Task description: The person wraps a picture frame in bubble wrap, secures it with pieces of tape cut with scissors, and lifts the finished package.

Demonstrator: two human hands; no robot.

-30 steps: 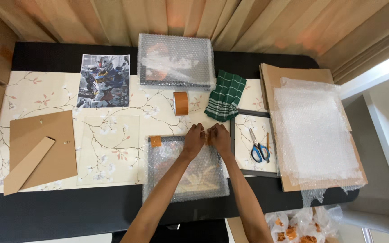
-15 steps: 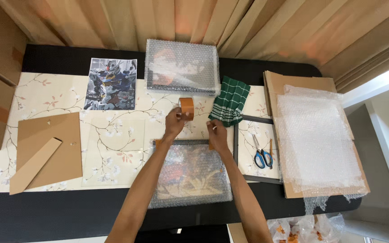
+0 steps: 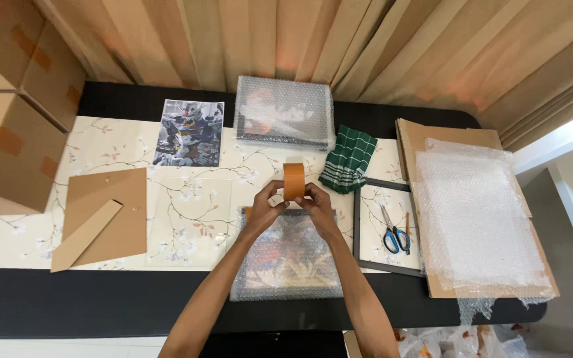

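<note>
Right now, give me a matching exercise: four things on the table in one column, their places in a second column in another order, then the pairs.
1. tape roll
2. scissors
3. green cloth
4. poster

A. inside the empty black frame
B. held in both hands, left hand and right hand
C. flat on the table, left of the far wrapped frame
D. between the far wrapped frame and the cardboard stack

Pairs: 1-B, 2-A, 3-D, 4-C

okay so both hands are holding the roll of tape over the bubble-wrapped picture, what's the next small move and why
Probably pick free the end of the tape roll: both hands, left hand and right hand, hold it above the bubble-wrapped picture, and no strip is pulled out.
</note>
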